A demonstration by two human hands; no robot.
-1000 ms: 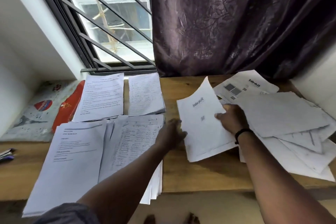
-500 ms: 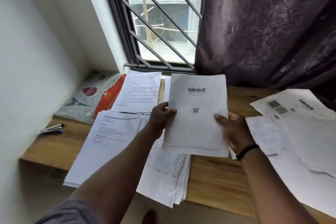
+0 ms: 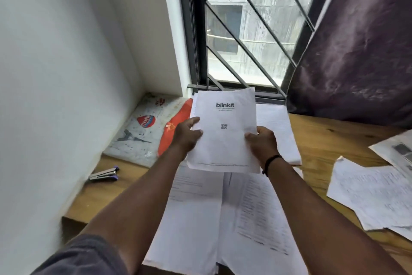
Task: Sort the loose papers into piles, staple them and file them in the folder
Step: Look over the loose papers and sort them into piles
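Head view: the left hand (image 3: 186,135) and the right hand (image 3: 262,141) each pinch one side edge of a white printed sheet bearing the word "blinkit" and a small square code (image 3: 224,132), which is held upright above the wooden worktop (image 3: 330,138), probably so its heading can be read before a pile is chosen. Below it lie two near piles of white text-covered paper (image 3: 223,219), squared side by side; a further stack (image 3: 276,134) shows behind the right hand. Unsorted, creased loose sheets (image 3: 374,196) spread at the right, well apart. A glossy red plastic folder (image 3: 172,132) rests on a pale patterned folder (image 3: 138,127) near the wall, with a metal stapler with purple trim (image 3: 104,174) nearby, both seemingly kept ready for later steps. A dark purple curtain (image 3: 356,51) hangs beyond.
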